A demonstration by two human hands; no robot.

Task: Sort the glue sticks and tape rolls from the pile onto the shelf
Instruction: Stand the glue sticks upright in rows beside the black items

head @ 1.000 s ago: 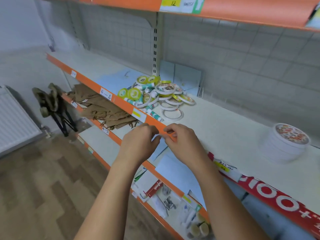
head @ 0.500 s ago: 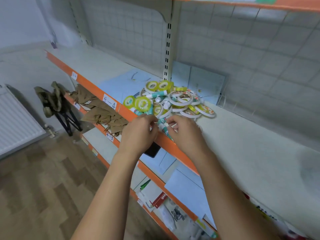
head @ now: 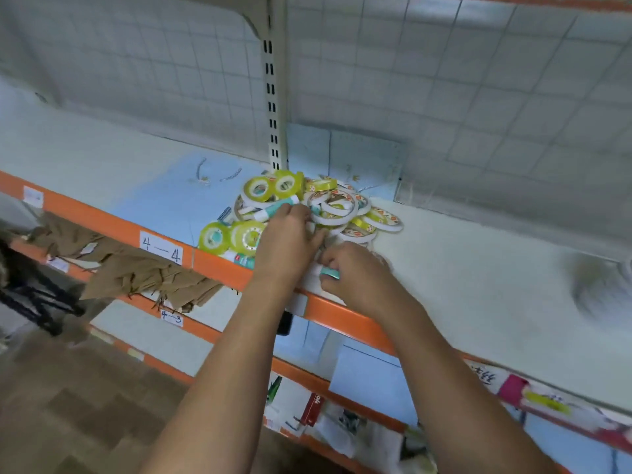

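two hands are working at a mixed pile point(head: 342, 213) lying on the white shelf point(head: 478, 268), near the back upright point(head: 273, 97). right hand point(head: 355, 271) is curling its fingers round a teal-capped glue stick point(head: 330, 272), just in front of the pile. left hand point(head: 290, 241) is lying fingers-down on the pile; whether it is gripping anything, cannot tell. yellow-green tape rolls point(head: 246, 236) are sitting just beside it.
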